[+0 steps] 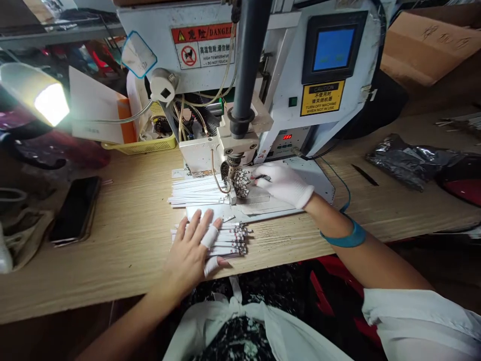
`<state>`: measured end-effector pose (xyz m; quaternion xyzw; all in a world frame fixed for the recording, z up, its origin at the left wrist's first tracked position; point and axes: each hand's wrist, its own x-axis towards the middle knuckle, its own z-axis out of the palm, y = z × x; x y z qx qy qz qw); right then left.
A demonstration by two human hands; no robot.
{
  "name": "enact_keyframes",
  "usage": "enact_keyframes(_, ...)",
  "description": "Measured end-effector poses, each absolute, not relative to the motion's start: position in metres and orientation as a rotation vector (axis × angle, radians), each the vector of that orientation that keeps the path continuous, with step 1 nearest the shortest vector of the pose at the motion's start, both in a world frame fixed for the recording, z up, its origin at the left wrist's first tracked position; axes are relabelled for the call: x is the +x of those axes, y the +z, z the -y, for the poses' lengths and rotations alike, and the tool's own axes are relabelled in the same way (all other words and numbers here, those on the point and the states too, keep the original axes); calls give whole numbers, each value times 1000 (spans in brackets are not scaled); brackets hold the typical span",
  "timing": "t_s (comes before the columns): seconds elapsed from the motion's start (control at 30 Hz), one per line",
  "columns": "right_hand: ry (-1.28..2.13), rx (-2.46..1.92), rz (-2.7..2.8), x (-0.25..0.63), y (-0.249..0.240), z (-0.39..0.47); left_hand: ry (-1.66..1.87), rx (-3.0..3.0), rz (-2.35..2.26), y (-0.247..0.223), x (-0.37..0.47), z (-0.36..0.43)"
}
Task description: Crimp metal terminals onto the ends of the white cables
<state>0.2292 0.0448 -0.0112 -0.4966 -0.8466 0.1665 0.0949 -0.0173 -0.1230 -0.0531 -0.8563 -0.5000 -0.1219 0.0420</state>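
My left hand (pixel 195 245), with white covers on two digits, lies spread over a stack of thin white strips (pixel 225 238) near the table's front edge. The strips' right ends carry small dark and red marks. My right hand (pixel 283 184), in a white glove with bare fingertips, has its thumb and finger closed together beside a pile of small dark-and-silver pieces (pixel 242 183). What sits in that pinch is too small to make out. Left of the pile, more white strips (pixel 197 190) lie under the machine's head (pixel 233 165).
The white machine (pixel 285 65) bears danger labels and a blue screen (pixel 333 47). A phone (pixel 76 208), a lit lamp (pixel 48 103) and a yellow basket (pixel 150 145) are at left. On the right are a dark pointed tool (pixel 364 174) and a plastic bag (pixel 409 158).
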Motion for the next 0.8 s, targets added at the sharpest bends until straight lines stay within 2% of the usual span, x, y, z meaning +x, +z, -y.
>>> enact_keyframes(0.13,417,-1464,2556,227,-14,-43,-357,-2572,1522,-62,-10,139)
enact_keyframes(0.23,360,-1421,2551,229,-14,-40,-375,-2632,1548,-50,-12,132)
enact_keyframes(0.5,344,-1275,2457,249,-11,-22,156,-2958,1647,-7,-6,135)
enact_keyframes(0.73,419,-1265,2381,266,-19,-2,-344,-2870,1601,-47,-8,143)
enact_keyframes(0.8,421,-1291,2327,270,-18,4,-386,-2872,1602,-52,-11,145)
